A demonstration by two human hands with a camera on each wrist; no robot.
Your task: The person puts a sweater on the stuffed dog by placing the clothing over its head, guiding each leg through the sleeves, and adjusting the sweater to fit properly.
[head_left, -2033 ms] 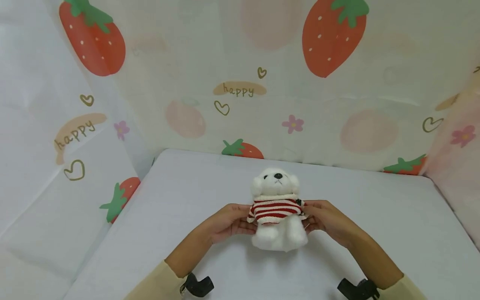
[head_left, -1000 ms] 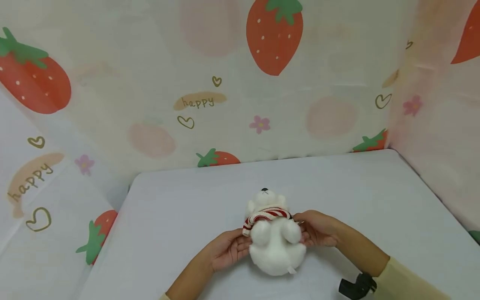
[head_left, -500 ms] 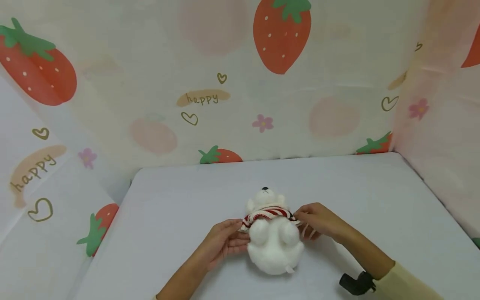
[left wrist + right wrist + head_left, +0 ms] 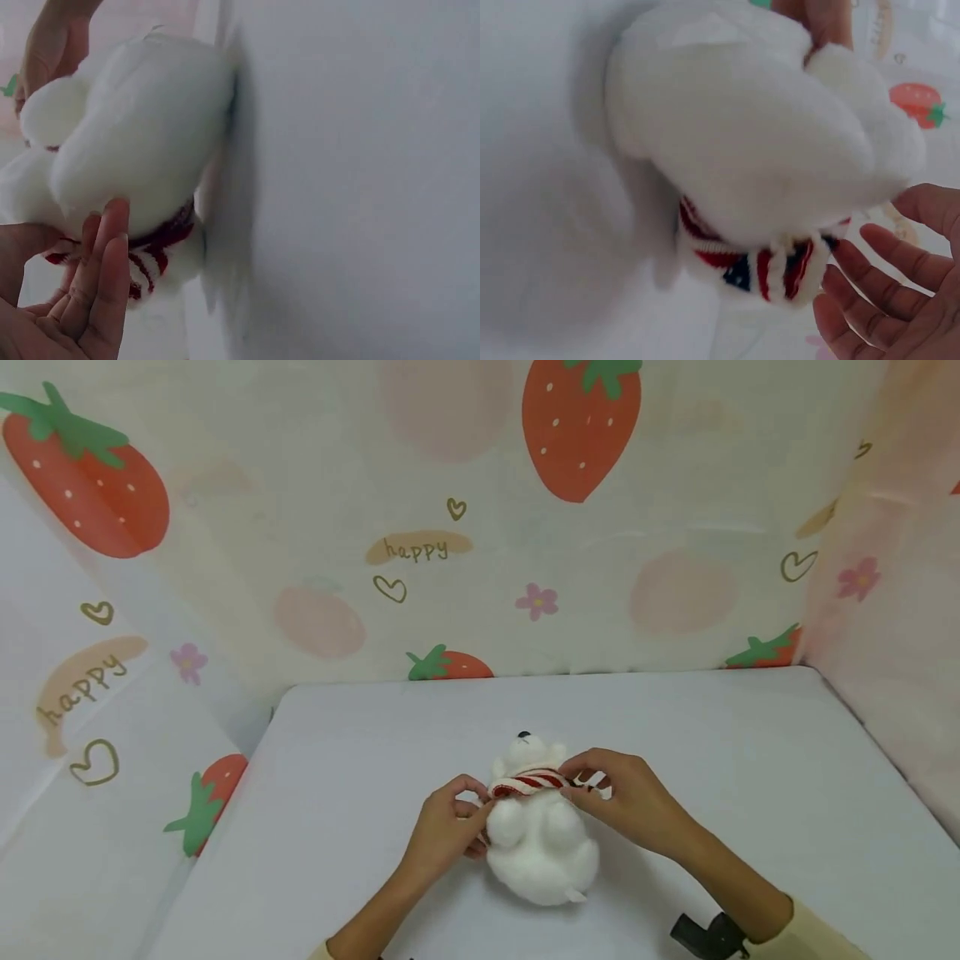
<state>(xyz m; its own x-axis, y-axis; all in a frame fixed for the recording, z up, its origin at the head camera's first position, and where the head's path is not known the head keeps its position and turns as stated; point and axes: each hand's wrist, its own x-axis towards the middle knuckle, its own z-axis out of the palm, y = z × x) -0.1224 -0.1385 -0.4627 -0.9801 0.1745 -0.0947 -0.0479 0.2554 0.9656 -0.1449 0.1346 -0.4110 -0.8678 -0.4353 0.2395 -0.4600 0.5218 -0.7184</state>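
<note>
A white plush bear lies on its back, its rump and small tail toward me and its black nose pointing away. Its red-and-white striped knitted sweater is bunched up around the chest, above the legs. At the sweater's left edge my left hand pinches the knit between thumb and fingers. My right hand holds the right side of the bunched hem, thumb below and index finger above. The right wrist view shows fingertips against the sweater's side, where a dark blue patch shows. The bear's back is hidden.
The bear lies on a white-covered table. Behind it and at both sides hangs a strawberry-print cloth. A black wrist camera mount sits by the right sleeve.
The bear has gone from facing me to lying on its back. Both hands have shifted from its sides up to the sweater's hem, the right one moving inward over the chest.
</note>
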